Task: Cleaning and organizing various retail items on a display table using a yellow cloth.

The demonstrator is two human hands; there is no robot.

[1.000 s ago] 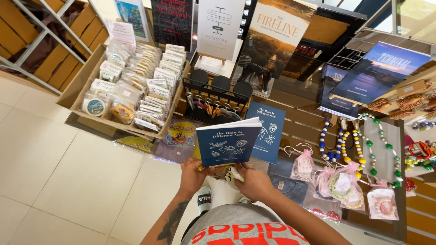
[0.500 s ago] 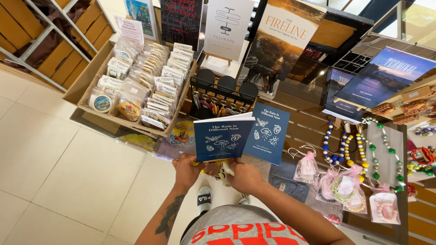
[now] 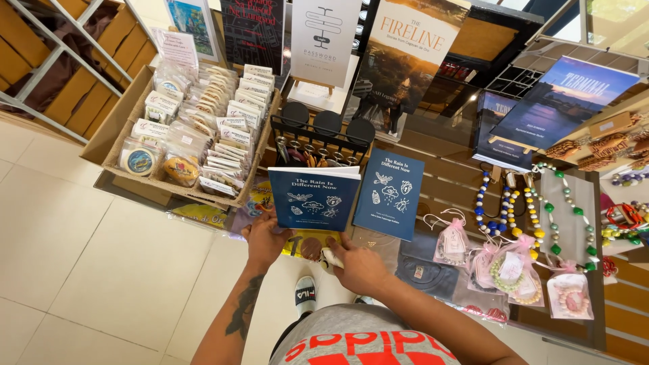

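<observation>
1. Hands first: the left hand (image 3: 265, 238) was wrapped around the lower left corner of a dark blue book (image 3: 314, 198), fingers closed on its bottom edge, so the book was held standing up with its cover facing the camera.
2. The right hand (image 3: 358, 267) was kept apart from the left one, lower and off to the right. It was laid over a small white thing (image 3: 330, 259) just under the book; whether that was actually gripped couldn't be told, fingers were curled but the contact was hidden.
3. The held book was positioned right in front of a second blue book (image 3: 390, 195) with the same kind of cover, cloud and raindrop doodles, which was propped on the wooden slatted display (image 3: 439, 196).
4. Behind both, a black wire rack (image 3: 318, 138) with three round black caps along its top was seen.
5. To the left, a woven tray (image 3: 177, 190) packed with rows of small clear packets was parked on a cardboard box.
6. To the right, beaded necklaces (image 3: 541, 209) were laid on the slats, with little pink-ribboned gift bags (image 3: 512, 270) near them.
7. A yellow printed sheet (image 3: 307, 243) was spotted between the two hands, under the book.
8. Pale floor tiles (image 3: 101, 270) and one white shoe (image 3: 305, 295) were visible below.
</observation>
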